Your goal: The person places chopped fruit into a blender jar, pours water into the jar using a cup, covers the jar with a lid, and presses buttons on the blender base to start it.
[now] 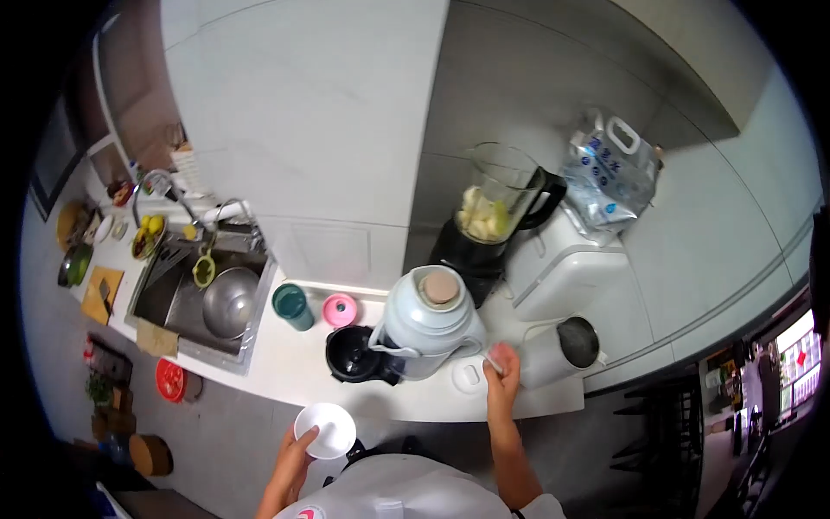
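Observation:
My left hand (298, 458) grips a white bowl (325, 431) by its rim, thumb inside, in front of the counter's edge. The bowl looks empty. My right hand (503, 372) is over the counter with its fingers drawn together around something small and pale that I cannot make out; the fingertips are blurred. It is between a round white lid (469, 375) and a white pitcher (553, 353) with an open top. A large pale-blue thermos jug (430, 320) stands left of my right hand, and behind it a blender (497, 208) holds pale chunks.
A black pot-like container (351, 353), a pink round item (339, 310) and a green cup (293, 306) stand left of the thermos. Farther left is a sink (164, 294) with a metal bowl (231, 303). A water bag (609, 173) rests on a white appliance (571, 268).

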Demonstrator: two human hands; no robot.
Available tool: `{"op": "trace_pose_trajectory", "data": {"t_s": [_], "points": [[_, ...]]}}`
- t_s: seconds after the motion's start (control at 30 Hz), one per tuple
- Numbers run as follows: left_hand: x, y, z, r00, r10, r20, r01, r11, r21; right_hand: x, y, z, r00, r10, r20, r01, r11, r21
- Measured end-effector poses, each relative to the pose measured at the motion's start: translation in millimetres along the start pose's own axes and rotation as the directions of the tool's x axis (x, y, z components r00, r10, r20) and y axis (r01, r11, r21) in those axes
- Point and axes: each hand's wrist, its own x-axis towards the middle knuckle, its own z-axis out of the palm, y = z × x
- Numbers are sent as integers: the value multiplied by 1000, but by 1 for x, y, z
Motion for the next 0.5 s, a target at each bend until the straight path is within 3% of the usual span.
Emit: {"op": "trace_pose_trajectory", "data": {"t_s": [0.03,0.1,0.13,0.23,0.27,0.33,0.4,0.47,0.5], "points": [[0,0,-2,1000,8,-13,-8,1000,4,10,-7,13,1000,9,22,-9,1000,-1],[6,-5,-9,999,25,-28,-25,1000,-6,27,-17,27,942,-301,151,332,904,-268],[8,-8,-12,999,16,-46,-17,1000,-21,32,-14,29,941,-290,173,328,906,-267],[5,-9,-16,999,35,-41,-38,997,-66,42,-9,34,957,3,289,75,963,-259],[3,-11,-18,998,33,-59,-38,996,-75,38,-9,39,952,11,306,71,964,-256],[3,-13,-21,998,20,-57,-24,997,-70,33,-16,49,980,-83,183,126,962,-242],[0,-15,-25,997,27,-66,-32,997,-70,31,5,42,977,-75,200,126,958,-259],[1,-20,-30,996,31,-81,-38,995,-90,21,41,30,990,-139,31,143,963,-228],[1,-20,-30,996,36,-85,-44,994,-96,8,35,29,997,-79,-5,75,965,-252]]}}
